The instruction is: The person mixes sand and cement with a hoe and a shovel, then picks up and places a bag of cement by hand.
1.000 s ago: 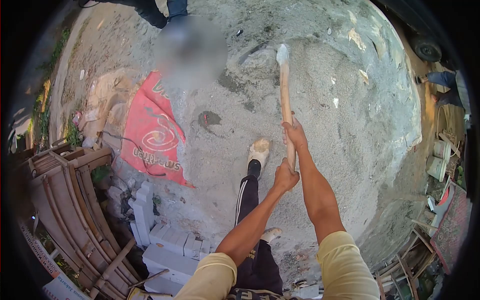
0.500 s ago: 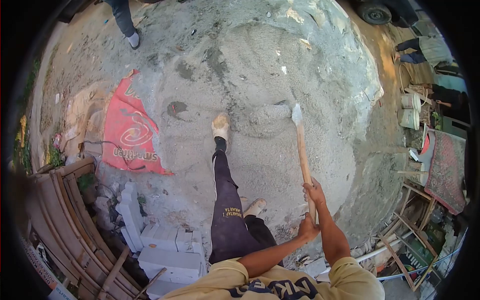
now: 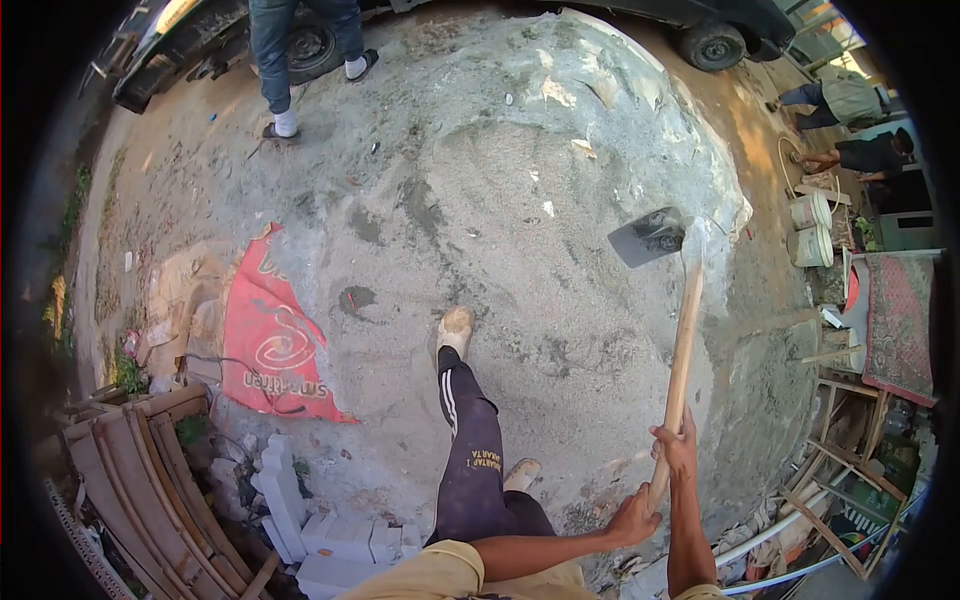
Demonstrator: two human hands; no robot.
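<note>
Both my hands grip the wooden handle of a hoe (image 3: pixel 682 345). My right hand (image 3: pixel 680 450) holds it higher up, and my left hand (image 3: pixel 633 517) holds the butt end. The dark metal blade (image 3: pixel 648 237) is lifted clear of the ground, over the right side of a wide grey sand and cement pile (image 3: pixel 520 210). My left foot in a dusty shoe (image 3: pixel 455 330) stands on the pile; my other foot (image 3: pixel 520 472) is behind it.
A red banner (image 3: pixel 265 340) lies left of the pile. Grey blocks (image 3: pixel 320 530) and stacked wooden forms (image 3: pixel 130 470) sit at lower left. Two white buckets (image 3: pixel 810 230) stand at right. One person stands at the top (image 3: pixel 290 60), others crouch at upper right (image 3: pixel 850 120). Vehicle wheels line the top.
The hoe blade has come up out of the sand and swung right. My hands moved right and down with the handle. The view tilted up, showing vehicles.
</note>
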